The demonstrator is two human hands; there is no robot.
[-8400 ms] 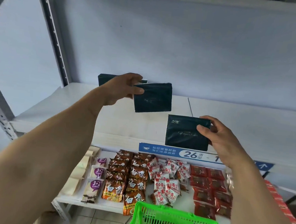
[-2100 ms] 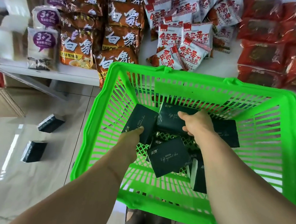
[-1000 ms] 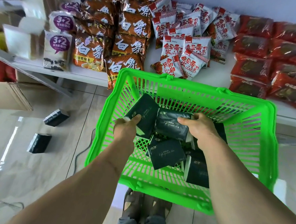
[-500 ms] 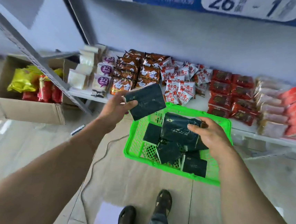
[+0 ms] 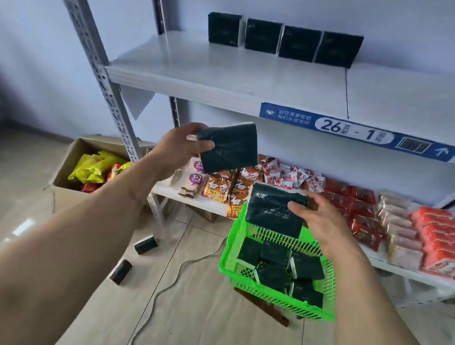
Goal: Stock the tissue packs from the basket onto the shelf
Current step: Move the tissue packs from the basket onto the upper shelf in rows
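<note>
- Tissue packs: both hands now up out of the basket [image 5: 277, 302], where half a second ago they were just lifting clear.
- Left hand [image 5: 179, 151] grips one pack [image 5: 228, 151], right hand [image 5: 319, 220] grips another [image 5: 272, 213].
- Shelf [image 5: 230, 69] already holds four packs [image 5: 283, 40]; these two go next, several left in basket.

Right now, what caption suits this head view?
Each hand lifts a tissue pack from the basket toward the shelf.

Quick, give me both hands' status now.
Left hand: gripping a dark tissue pack, raised below the shelf.
Right hand: gripping another dark tissue pack above the green basket.
</note>
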